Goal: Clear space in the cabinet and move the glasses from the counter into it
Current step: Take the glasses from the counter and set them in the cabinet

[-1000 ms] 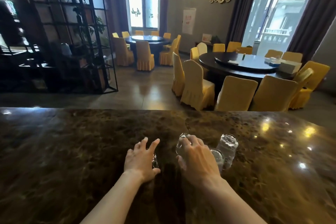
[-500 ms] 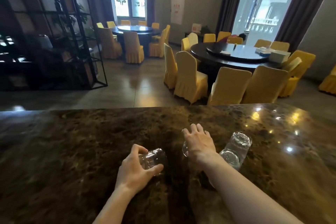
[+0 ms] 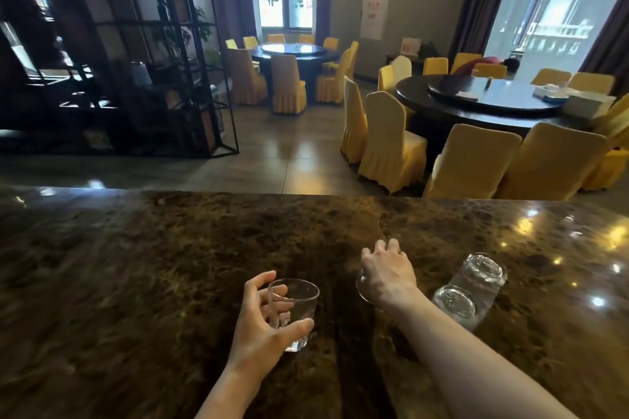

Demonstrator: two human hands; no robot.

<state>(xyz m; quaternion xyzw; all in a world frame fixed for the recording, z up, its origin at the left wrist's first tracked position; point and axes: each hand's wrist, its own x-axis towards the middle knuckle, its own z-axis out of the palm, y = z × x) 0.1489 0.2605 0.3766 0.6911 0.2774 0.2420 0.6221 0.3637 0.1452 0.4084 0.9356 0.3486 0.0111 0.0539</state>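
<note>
A: Marble, dark brown w/ gold veining – the counter (image 3: 136, 282) is seen across the whole lower half of the head view, ceiling lights mirrored on its right side.

B: Hands?

A: Left hand (image 3: 262, 323) is wrapped round a clear tumbler (image 3: 294, 311); thumb is laid across the near side, fingers curled behind the glass. Tumbler is held mouth-up, tilted a bit, its thick base right at the counter. Whether it's touching or just lifted can't be told.

B: Right?

A: Right hand (image 3: 388, 274) is closed from above over a second glass (image 3: 362, 287); only a curved edge of it is seen below the palm at the wrist's left. Fingers are bent down on the far side. Counter contact can't be told either.

B: Other glasses?

A: Two more, just right of the right forearm. An upside-down glass (image 3: 483, 277) is stood on the counter, base up. A nearer glass (image 3: 454, 304) is set against it on the near-left, touching or overlapping; its orientation is hard to read through the clear walls.

B: Cabinet?

A: Not made out w/ certainty. Beyond the counter, a black grid shelf unit (image 3: 163, 54) is seen at left, round dark tables (image 3: 493, 102) w/ yellow-covered chairs (image 3: 391, 143) at centre and right.
</note>
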